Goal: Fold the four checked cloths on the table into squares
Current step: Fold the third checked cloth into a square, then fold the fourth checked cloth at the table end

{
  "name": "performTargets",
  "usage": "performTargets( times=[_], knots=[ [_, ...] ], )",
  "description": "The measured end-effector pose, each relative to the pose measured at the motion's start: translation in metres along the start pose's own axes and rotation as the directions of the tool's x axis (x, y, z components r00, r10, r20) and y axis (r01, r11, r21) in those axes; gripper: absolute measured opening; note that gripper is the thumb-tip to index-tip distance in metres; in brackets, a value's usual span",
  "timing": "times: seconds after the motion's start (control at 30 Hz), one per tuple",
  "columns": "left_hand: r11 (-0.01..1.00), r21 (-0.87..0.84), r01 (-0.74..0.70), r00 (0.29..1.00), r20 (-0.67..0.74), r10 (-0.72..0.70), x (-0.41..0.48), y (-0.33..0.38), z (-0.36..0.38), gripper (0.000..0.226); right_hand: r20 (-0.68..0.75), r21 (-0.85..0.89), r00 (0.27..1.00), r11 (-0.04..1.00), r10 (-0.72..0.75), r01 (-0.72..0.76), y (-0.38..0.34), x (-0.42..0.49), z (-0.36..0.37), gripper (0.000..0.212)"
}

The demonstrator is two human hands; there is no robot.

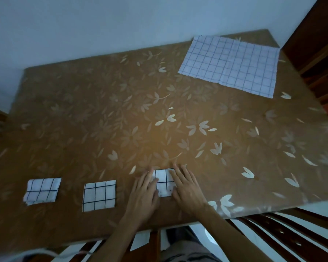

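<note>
Both hands [143,191] [187,188] press, seemingly flat, on the third folded cloth [164,183].

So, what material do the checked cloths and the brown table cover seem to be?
The unfolded cloth looks like thin woven cotton, matte: it shows soft creases and a slightly frayed edge. The table cover is probably plastic or vinyl, since its leaf print shines under the light. Neither is certain.
</note>
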State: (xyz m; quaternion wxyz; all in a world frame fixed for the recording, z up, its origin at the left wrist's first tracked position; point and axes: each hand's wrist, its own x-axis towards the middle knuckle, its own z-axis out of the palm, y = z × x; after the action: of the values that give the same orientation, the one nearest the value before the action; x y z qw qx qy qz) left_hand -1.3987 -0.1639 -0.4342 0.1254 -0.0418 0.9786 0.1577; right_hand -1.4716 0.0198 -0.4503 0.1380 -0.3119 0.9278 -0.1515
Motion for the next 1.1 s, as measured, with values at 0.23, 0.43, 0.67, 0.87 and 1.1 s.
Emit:
performTargets(
  times=[0.23, 0.43, 0.67, 0.87, 1.1],
  knots=[
    [0.994, -0.069, 0.079, 0.996, -0.033, -0.081, -0.025, 0.017, -0.043, 0.027, 0.023, 0.164, 0.987, 0.973, 0.161, -0.163, -0.003, -0.028, -0.054, 0.037],
    [0.995, -0.033, 0.096, 0.991, -0.095, -0.099, -0.061, 0.047, -0.059, 0.024, -0.035, 0.203, 0.951, 0.934, 0.306, -0.293, 0.003, -0.098, -0.085, 0.028],
    [0.997, -0.068, 0.031, 0.996, -0.086, -0.037, -0.106, 0.12, -0.065, 0.02, -0.013, 0.274, 0.924, 0.89, 0.382, -0.364, 0.016, -0.206, -0.132, 0.04],
    [0.99, -0.044, -0.131, 0.991, -0.024, 0.13, -0.121, 0.212, -0.064, 0.019, -0.073, 0.326, 0.853, 0.82, 0.517, -0.47, 0.045, -0.291, -0.174, 0.037],
    [0.95, -0.004, -0.311, 0.949, 0.042, 0.311, -0.116, 0.347, -0.053, 0.018, -0.117, 0.331, 0.78, 0.765, 0.615, -0.553, 0.113, -0.391, -0.211, 0.025]
  ],
)
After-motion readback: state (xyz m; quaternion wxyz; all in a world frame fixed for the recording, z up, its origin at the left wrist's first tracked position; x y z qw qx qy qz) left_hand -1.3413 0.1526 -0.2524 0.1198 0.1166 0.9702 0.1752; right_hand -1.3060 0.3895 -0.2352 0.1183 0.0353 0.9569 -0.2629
